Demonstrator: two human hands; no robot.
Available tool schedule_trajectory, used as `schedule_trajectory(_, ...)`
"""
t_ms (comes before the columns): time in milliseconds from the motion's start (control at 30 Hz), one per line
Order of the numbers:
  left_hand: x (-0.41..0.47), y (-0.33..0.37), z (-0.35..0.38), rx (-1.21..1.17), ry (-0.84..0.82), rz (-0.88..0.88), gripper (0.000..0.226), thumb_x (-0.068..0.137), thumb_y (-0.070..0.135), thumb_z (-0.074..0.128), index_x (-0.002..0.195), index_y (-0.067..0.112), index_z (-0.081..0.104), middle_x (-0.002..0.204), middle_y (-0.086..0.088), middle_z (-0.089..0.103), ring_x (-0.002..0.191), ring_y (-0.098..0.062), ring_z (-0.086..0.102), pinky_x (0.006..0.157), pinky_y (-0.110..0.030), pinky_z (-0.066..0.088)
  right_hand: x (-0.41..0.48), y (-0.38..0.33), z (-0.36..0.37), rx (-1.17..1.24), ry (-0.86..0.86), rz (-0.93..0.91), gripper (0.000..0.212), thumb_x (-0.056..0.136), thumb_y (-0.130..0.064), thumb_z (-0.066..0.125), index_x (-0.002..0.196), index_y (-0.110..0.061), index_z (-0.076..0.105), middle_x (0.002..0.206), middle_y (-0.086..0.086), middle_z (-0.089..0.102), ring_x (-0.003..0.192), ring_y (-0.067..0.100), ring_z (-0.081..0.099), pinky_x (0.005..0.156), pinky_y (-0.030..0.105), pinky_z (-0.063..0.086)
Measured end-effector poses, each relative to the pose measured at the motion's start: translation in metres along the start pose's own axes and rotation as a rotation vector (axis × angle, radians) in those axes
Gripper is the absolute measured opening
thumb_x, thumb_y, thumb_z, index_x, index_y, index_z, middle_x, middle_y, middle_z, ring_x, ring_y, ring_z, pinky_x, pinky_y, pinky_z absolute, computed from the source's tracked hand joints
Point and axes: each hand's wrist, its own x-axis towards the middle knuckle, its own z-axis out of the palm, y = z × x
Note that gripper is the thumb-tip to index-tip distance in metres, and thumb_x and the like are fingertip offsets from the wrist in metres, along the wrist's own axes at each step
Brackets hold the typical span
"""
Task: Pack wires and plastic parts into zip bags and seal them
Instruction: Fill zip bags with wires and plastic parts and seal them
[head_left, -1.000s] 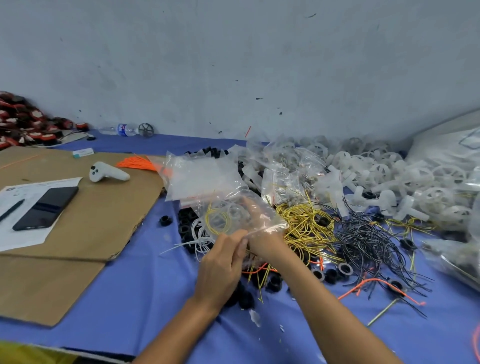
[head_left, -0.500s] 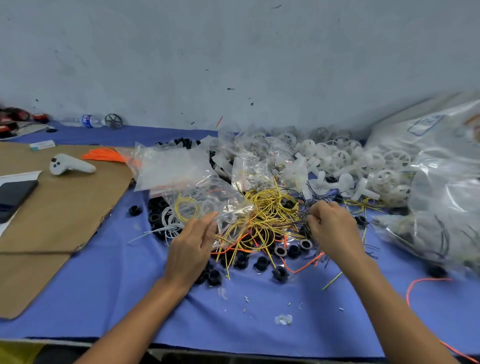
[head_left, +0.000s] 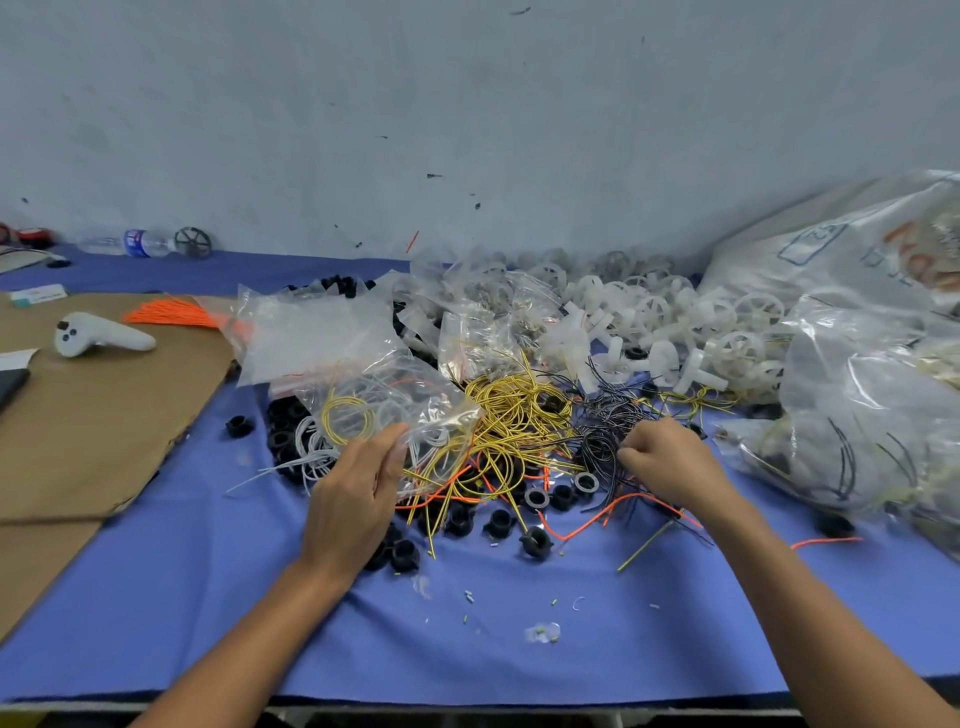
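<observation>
Head view showed my left hand pinching the near edge of a clear zip bag just left of the yellow wire pile. Inside the bag lay a yellow wire coil and white wires. Its long axis ran left to right, one corner pointing into the pile; its mouth I couldn't make out. Right of the pile, my right hand curled among black wires; whether it gripped any was hidden.

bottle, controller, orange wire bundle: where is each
bottle (head_left: 136, 243), head view, on its blue label
controller (head_left: 104, 338), head view, on its middle
orange wire bundle (head_left: 174, 315), head view, mid-bundle
</observation>
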Motion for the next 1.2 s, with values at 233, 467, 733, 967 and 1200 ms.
schedule_trajectory(233,0.0,0.001,0.0,-0.016,0.003,0.017,0.037,0.104,0.044,0.036,0.13,0.028,0.058,0.109,0.007,0.065,0.092,-0.013,0.065,0.066,-0.031,0.054,0.0,0.001,-0.037,0.914,0.423,0.145,0.008,0.095,-0.023,0.059,0.091,-0.02,0.065,0.085,0.001,0.068,0.079,0.017,0.061,0.075,0.036,0.05)
schedule_trajectory(467,0.001,0.003,-0.001,-0.024,0.005,0.013,0.039,0.103,0.043,0.038,0.128,0.023,0.061,0.109,0.004,0.067,0.091,-0.016,0.066,0.064,-0.035,0.056,0.003,-0.021,-0.063,1.399,0.562,0.009,0.012,0.097,-0.013,0.057,0.093,-0.023,0.062,0.09,-0.008,0.074,0.09,0.008,0.068,0.079,0.02,0.052)
schedule_trajectory(733,0.0,0.002,-0.001,-0.02,-0.001,0.009,0.038,0.104,0.043,0.038,0.128,0.023,0.06,0.105,0.006,0.065,0.089,-0.016,0.065,0.063,-0.034,0.055,0.018,-0.03,-0.084,1.357,0.618,-0.103,0.012,0.093,-0.011,0.064,0.095,-0.022,0.064,0.094,-0.008,0.073,0.086,0.003,0.063,0.08,0.019,0.047)
schedule_trajectory(967,0.0,-0.001,0.001,-0.033,-0.004,-0.003,0.035,0.104,0.042,0.039,0.129,0.027,0.058,0.105,0.009,0.064,0.09,-0.013,0.064,0.065,-0.037,0.055,0.024,-0.034,-0.088,1.446,0.453,-0.109,0.011,0.093,-0.009,0.062,0.093,-0.019,0.066,0.081,-0.004,0.064,0.068,0.01,0.056,0.06,0.021,0.046)
schedule_trajectory(1200,0.0,0.0,0.0,-0.032,-0.002,0.015,0.032,0.105,0.038,0.041,0.128,0.024,0.059,0.105,0.007,0.065,0.089,-0.013,0.064,0.065,-0.036,0.055,0.019,-0.047,-0.062,1.409,0.568,-0.122,0.01,0.091,0.001,0.063,0.096,-0.007,0.064,0.084,0.004,0.066,0.076,0.013,0.063,0.078,0.028,0.054)
